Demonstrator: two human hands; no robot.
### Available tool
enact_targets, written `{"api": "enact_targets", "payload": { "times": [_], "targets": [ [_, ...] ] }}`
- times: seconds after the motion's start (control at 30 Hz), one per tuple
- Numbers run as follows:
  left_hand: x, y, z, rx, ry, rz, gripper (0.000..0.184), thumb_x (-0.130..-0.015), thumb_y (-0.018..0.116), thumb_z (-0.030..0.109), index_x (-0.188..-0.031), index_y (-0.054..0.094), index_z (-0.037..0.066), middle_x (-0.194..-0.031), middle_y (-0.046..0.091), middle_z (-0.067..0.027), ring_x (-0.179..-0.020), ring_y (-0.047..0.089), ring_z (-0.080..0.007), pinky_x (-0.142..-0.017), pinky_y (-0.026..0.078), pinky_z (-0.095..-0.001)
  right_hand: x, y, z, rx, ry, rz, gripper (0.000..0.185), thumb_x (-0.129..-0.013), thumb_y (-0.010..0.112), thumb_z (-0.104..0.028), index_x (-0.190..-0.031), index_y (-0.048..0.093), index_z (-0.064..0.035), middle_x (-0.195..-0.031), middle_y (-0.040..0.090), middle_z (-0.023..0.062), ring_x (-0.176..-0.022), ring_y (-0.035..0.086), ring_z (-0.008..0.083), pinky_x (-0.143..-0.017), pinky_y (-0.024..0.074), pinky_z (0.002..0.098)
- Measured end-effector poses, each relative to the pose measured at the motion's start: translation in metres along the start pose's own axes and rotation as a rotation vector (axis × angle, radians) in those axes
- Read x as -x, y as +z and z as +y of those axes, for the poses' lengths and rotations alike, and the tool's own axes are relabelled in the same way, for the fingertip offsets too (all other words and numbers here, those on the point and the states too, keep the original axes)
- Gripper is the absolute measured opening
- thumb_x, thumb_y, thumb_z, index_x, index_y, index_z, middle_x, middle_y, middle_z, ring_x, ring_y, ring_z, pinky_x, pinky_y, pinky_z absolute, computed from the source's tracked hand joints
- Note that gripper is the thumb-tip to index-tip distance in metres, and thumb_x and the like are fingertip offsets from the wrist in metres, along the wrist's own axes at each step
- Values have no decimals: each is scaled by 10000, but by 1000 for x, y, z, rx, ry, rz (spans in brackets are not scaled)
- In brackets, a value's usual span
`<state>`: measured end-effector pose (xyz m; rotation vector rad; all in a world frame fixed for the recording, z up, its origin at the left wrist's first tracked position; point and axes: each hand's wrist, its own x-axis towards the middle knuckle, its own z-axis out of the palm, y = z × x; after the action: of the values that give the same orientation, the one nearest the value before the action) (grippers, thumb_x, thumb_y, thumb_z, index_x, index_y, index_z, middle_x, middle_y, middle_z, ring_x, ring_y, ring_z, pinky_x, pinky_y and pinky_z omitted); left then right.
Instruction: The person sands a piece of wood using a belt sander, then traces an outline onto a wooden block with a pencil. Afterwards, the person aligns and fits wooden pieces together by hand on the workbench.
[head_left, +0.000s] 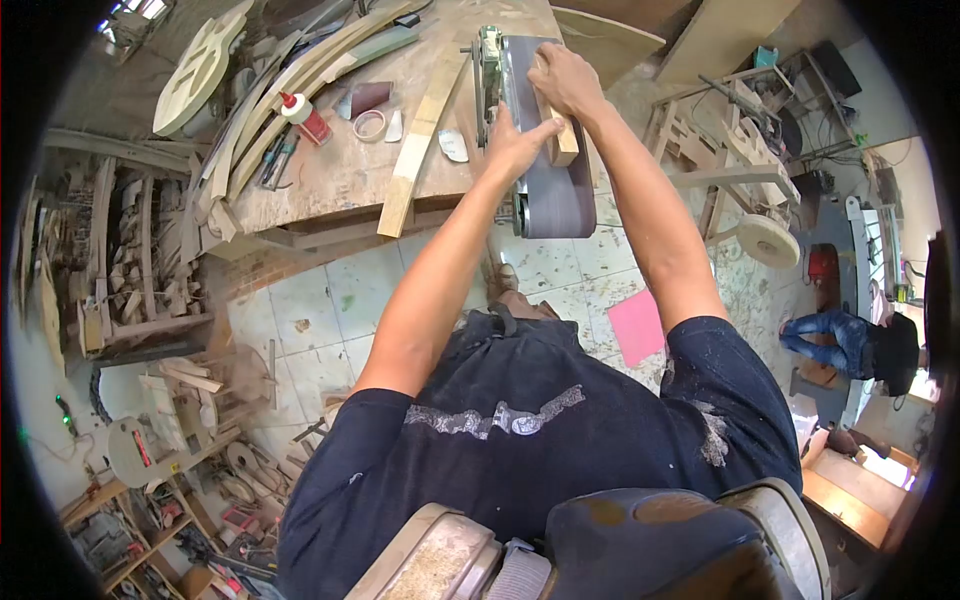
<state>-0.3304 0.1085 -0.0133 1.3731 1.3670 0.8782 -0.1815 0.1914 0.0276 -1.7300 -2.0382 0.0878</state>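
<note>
A belt sander (560,212) with a wide dark belt stands at the workbench's right end. Over the belt lies a short, pale piece of wood (565,149), its near end angled toward me. My right hand (568,82) is closed over the far part of this piece, fingers bent around it. Across the sander's left side reaches my left hand (515,147). Its thumb is stretched against the wood's left edge and a finger points away toward the metal frame; the other fingers are hidden.
On the workbench (350,175) lie a long wooden strip (425,150), a red-and-white glue bottle (306,118), a tape roll (369,125) and curved wooden parts (290,100). A pink sheet (636,328) is on the tiled floor. Another person (860,345) is at the far right.
</note>
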Motion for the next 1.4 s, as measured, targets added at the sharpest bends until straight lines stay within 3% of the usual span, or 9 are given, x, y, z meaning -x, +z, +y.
{"api": "enact_targets", "payload": {
  "times": [0.67,0.77,0.97,1.07,1.17,1.27,1.4],
  "targets": [
    [3,4,-5,14,20,10,1338,-690,804,629,-1543,123,-144,-1525,366,-350,-1443,388,-365,-1171,322,-373,6,0,2,12,-25,25,449,-856,568,-347,-1165,623,-27,-1171,663,193,-1068,642,410,-924,514,498],
    [8,1,2,73,-4,-28,1315,-696,810,571,-1533,108,-161,-1596,238,-331,-1516,237,-367,-1228,226,-378,6,0,4,11,-28,6,457,-852,571,-352,-1167,626,-25,-1174,664,201,-1075,642,411,-930,515,497],
    [10,2,5,56,-17,-34,1333,-690,811,581,-1537,91,-154,-1615,186,-326,-1534,181,-355,-1243,188,-372,9,0,6,5,-27,30,473,-852,608,-350,-1188,624,-17,-1152,662,225,-1059,636,422,-931,500,483],
    [6,7,-1,-12,10,39,1344,-677,801,643,-1542,135,-140,-1543,337,-346,-1462,356,-373,-1196,285,-383,8,2,8,13,-47,35,476,-858,608,-356,-1195,620,-21,-1145,663,228,-1058,636,424,-933,498,489],
    [6,7,-2,1,15,34,1352,-672,803,647,-1544,131,-139,-1549,335,-337,-1466,352,-369,-1198,281,-380,9,-1,3,23,-35,37,474,-859,611,-355,-1199,619,-25,-1143,663,230,-1058,635,424,-932,498,493],
    [3,8,-6,11,23,24,1360,-670,803,649,-1547,119,-135,-1567,307,-332,-1478,332,-360,-1202,275,-377,8,1,7,31,-47,30,472,-860,614,-361,-1196,622,-29,-1146,665,224,-1057,635,426,-930,498,492],
    [8,6,-1,37,-11,-13,1362,-681,812,620,-1543,84,-142,-1624,169,-314,-1532,189,-354,-1242,195,-377,9,1,9,49,-65,30,464,-879,594,-373,-1185,625,-26,-1155,667,216,-1059,638,422,-932,503,491]
  ]
}}
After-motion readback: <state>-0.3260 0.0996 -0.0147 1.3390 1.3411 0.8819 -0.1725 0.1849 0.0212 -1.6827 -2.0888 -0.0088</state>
